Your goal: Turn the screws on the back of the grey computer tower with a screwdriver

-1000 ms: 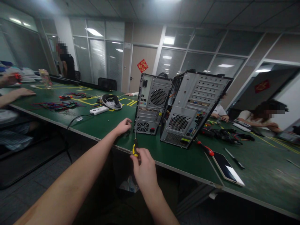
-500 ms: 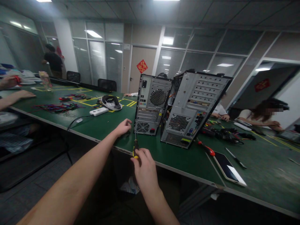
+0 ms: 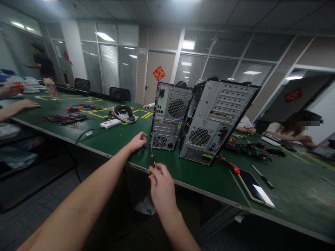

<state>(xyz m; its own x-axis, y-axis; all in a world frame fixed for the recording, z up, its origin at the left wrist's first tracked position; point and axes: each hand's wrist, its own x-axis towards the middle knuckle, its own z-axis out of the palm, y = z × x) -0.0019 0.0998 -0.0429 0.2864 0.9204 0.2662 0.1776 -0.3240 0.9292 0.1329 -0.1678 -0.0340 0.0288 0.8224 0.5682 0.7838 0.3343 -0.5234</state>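
Note:
My right hand [image 3: 162, 183] grips a black and yellow screwdriver [image 3: 153, 161] by its handle. The thin shaft points away from me, and its tip meets or nearly meets the lower left rear edge of a computer tower [image 3: 165, 129]; exact contact is too small to make out. Just left of that tower's bottom corner is my left hand [image 3: 138, 141], fingers loosely bent and apart, with nothing visible in it. A second, larger computer tower [image 3: 202, 134] stands close on the right, its rear panel facing me.
On the green table [image 3: 167, 170] to the right lie a phone [image 3: 255, 188], a red-handled tool [image 3: 231, 165], a slim metal tool [image 3: 263, 177] and black cables [image 3: 248, 150]. Leftward are a white power strip [image 3: 110, 123] and coloured wires [image 3: 66, 118]. Other people sit around the table.
My right hand has shifted slightly up the screwdriver handle, and its fingers have turned a little. My left hand stays put. In the background, a standing person has moved left.

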